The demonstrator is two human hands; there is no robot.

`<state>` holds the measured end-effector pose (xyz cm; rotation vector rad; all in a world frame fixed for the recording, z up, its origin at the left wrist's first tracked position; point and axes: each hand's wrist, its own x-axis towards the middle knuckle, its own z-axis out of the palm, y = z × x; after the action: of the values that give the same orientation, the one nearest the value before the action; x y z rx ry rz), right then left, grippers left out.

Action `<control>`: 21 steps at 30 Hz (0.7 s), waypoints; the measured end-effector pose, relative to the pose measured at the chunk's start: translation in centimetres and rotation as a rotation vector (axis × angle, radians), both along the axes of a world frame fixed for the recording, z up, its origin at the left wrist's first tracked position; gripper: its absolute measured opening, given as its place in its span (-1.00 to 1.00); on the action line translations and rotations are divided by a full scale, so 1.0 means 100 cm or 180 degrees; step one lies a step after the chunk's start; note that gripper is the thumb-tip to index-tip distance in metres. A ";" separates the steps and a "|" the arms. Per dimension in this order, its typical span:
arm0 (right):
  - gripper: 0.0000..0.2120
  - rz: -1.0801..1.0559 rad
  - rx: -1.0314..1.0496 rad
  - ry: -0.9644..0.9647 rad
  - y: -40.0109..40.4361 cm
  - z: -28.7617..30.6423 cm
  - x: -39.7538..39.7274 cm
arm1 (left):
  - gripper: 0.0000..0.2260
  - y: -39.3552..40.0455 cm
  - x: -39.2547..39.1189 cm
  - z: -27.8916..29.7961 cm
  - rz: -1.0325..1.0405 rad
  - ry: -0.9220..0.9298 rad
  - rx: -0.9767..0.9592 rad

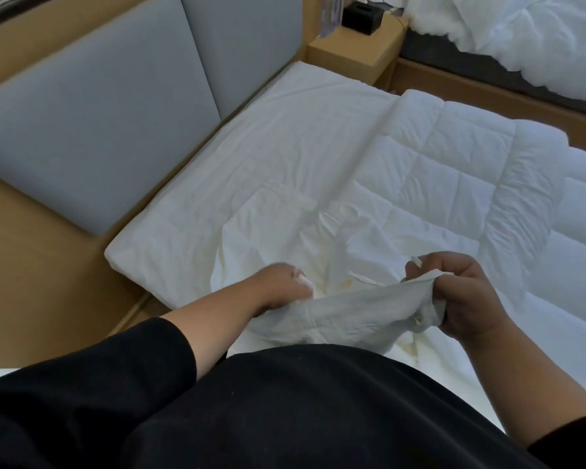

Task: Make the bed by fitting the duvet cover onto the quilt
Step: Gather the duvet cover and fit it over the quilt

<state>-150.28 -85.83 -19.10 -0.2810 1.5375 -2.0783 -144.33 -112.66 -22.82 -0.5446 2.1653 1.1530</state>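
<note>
A person stands at the side of a bed, seen from a camera on their head looking down past a black top. Both bare forearms reach over the mattress. The right hand is curled tight around a bunched edge of the white duvet cover, with the cloth gathered in its fist and a thin tie or tab poking up past the fingers. The left hand reaches forward with the wrist bent down, its fingers pressed into the cover's folds; motion blur hides whether it grips the cloth or only pushes into it, so I cannot tell its state. The strip of cover stretched between the two hands looks like the lip of the opening, probably held apart so that the quilt can go in.

The quilt, white and stitched in squares, lies spread on the bed just beyond the hands, with one side folded back on itself towards the right. The cover's loose cloth rests crumpled on it and on the sheet near the person's body. A grey padded headboard runs along the left, a wooden bedside unit stands at the top, and a second bed with heaped white bedding fills the top right corner
</note>
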 end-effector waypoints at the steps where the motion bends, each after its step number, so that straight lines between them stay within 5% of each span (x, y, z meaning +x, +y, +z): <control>1: -0.71 0.0020 0.0049 0.0028 0.003 0.000 -0.002 | -0.79 -0.010 -0.003 0.002 0.0328 0.0246 -0.0249; 3: -0.75 -0.0074 0.0157 0.0023 0.015 -0.001 -0.007 | -0.58 -0.047 -0.011 0.012 0.1553 0.0751 -0.0269; 5: -0.76 -0.0198 0.0365 0.0041 0.033 -0.007 -0.011 | -0.59 -0.094 -0.012 0.023 0.3003 0.1063 0.0071; 7: -0.77 -0.0269 0.0587 0.0043 0.050 -0.012 -0.012 | -0.64 -0.127 -0.007 0.029 0.3470 0.1221 -0.0041; 15: -0.80 -0.0010 0.0619 0.0245 0.057 -0.011 -0.006 | -0.93 -0.092 -0.013 0.024 0.2655 0.1414 0.0134; 19: -0.76 0.0158 0.0682 0.0033 0.065 -0.011 0.002 | -0.72 -0.068 -0.018 0.016 0.1346 0.1091 -0.0111; 21: -0.75 0.0400 0.0841 -0.0023 0.072 -0.015 0.010 | -0.61 -0.060 -0.024 0.013 0.0337 0.0737 -0.0739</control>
<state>-149.23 -78.63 -20.60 -0.2638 1.7211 -1.7551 -146.71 -118.69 -21.52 -0.6607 2.5164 1.0700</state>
